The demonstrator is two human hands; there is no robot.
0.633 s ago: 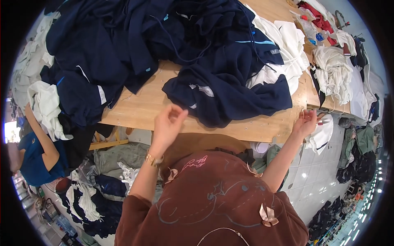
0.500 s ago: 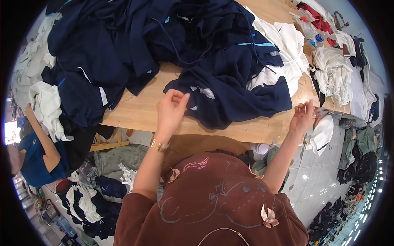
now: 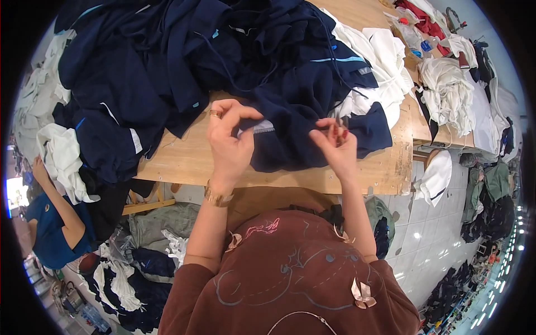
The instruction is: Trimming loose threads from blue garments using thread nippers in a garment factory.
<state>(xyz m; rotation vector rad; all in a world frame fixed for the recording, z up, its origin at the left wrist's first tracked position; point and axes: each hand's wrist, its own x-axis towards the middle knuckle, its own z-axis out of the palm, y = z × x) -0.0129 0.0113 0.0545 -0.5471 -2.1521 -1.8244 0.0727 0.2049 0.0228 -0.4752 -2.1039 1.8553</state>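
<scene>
A navy garment (image 3: 296, 148) lies bunched at the table's near edge, with a white label (image 3: 264, 127) showing on it. My left hand (image 3: 230, 134) is at the label's left, thumb and forefinger pinching the cloth beside it. To the right, over the same garment, my right hand (image 3: 338, 146) is closed around small thread snips (image 3: 343, 123), mostly hidden by the fingers. The snips' tips point away from me, apart from the label.
A big heap of navy garments (image 3: 151, 72) covers the far left of the wooden table (image 3: 184, 159). White garments (image 3: 385, 61) lie behind on the right. A person in a blue top (image 3: 61, 223) is at the left. Cloth piles lie on the floor.
My right hand has come leftward from the table's right edge to over the garment, bringing the snips. My left hand has moved slightly and now pinches cloth by the label.
</scene>
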